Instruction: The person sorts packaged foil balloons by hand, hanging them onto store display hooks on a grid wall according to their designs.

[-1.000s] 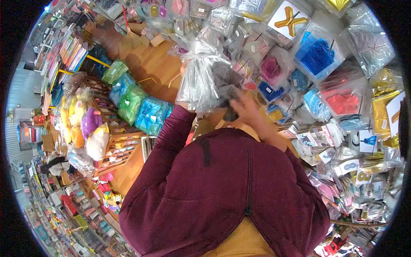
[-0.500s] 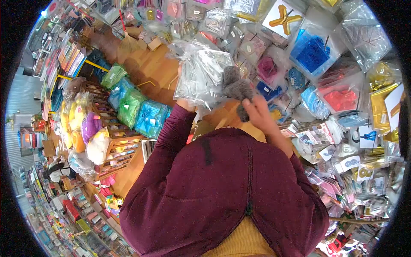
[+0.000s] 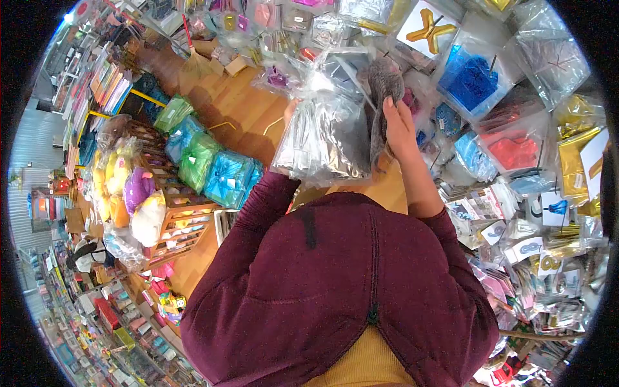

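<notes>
In front of my chest I hold a clear plastic bag (image 3: 325,132) with shiny silver foil pieces inside. My left hand (image 3: 292,111) grips its left edge; most of those fingers are hidden behind the plastic. At the right edge of the bag, my right hand (image 3: 401,129) holds a fuzzy grey cloth (image 3: 385,84), which hangs lengthwise along the bag's side. The fingers of this hand are fairly straight and lie against the cloth.
Bagged foil items, including a blue packet (image 3: 472,77) and a red packet (image 3: 512,148), cover the right side. A wooden slatted crib (image 3: 184,222) with plush toys stands left, beside bundled green and blue bags (image 3: 196,161). A broom (image 3: 195,63) rests on the wooden floor.
The bag has shifted right and turned to face me more squarely. The grey cloth, bunched over the bag before, now hangs spread along its right edge, and my right hand has moved up with it.
</notes>
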A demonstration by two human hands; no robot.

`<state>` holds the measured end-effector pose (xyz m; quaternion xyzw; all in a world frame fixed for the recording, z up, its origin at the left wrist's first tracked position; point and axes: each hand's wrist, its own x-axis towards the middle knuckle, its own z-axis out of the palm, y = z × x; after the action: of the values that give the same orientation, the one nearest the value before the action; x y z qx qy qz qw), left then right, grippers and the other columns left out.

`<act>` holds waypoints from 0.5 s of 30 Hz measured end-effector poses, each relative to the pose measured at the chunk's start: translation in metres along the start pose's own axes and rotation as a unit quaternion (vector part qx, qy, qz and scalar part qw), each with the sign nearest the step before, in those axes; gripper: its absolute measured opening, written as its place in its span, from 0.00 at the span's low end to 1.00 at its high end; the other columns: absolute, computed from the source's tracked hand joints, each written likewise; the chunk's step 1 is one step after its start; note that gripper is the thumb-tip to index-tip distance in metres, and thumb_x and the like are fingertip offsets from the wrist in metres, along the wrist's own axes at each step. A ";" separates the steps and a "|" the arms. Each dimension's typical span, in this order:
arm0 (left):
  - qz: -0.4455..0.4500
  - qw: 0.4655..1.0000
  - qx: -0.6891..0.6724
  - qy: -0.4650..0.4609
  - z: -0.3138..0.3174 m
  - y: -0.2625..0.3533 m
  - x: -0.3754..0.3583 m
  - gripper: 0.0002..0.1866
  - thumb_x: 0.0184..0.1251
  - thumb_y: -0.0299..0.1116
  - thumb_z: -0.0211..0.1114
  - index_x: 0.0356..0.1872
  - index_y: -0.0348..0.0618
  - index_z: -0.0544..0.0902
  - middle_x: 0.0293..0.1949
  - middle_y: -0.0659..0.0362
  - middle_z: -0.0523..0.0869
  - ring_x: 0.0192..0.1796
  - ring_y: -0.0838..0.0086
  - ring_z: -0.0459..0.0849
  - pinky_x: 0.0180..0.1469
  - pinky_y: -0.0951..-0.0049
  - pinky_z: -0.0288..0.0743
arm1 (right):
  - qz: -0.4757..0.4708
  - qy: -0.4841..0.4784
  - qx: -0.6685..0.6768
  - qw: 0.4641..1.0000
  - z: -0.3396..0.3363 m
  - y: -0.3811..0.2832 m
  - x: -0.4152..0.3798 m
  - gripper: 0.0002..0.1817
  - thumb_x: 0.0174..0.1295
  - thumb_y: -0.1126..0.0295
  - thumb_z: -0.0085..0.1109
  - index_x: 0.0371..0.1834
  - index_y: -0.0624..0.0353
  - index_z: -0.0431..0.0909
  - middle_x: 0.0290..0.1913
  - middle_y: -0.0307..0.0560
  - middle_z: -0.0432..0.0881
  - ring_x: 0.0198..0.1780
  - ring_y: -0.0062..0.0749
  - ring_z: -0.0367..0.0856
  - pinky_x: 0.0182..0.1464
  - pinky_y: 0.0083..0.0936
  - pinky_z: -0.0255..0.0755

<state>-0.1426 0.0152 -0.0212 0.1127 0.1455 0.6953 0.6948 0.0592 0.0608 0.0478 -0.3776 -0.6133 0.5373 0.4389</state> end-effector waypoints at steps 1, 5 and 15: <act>-0.048 0.989 -0.086 -0.108 0.000 0.001 -0.003 0.28 0.62 0.48 0.41 0.53 0.33 0.69 0.44 0.46 0.78 0.43 0.60 0.79 0.46 0.59 0.75 | 0.007 0.033 0.028 0.999 0.001 -0.002 0.003 0.17 0.65 0.61 0.46 0.22 0.60 0.64 0.23 0.32 0.60 0.29 0.16 0.57 0.30 0.17 0.55; -0.042 0.999 -0.014 0.022 0.022 -0.004 -0.007 0.28 0.61 0.49 0.42 0.52 0.33 0.70 0.41 0.48 0.79 0.40 0.63 0.80 0.43 0.62 0.76 | 0.152 0.007 -0.009 0.988 0.010 -0.021 0.005 0.40 0.60 0.52 0.51 0.61 0.78 0.50 0.59 0.55 0.64 0.61 0.32 0.61 0.61 0.21 0.53; 0.140 0.917 0.353 0.124 0.020 0.009 0.000 0.20 0.62 0.46 0.44 0.38 0.39 0.76 0.26 0.56 0.81 0.25 0.69 0.81 0.29 0.71 0.78 | -0.189 -0.234 -0.109 0.947 0.010 -0.028 -0.032 0.21 0.60 0.66 0.47 0.50 0.72 0.65 0.44 0.63 0.72 0.48 0.56 0.69 0.52 0.38 0.62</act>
<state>-0.1435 0.0161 0.0004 0.2827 0.4493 0.6973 0.4816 0.0602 0.0241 0.0712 -0.1641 -0.8139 0.4476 0.3320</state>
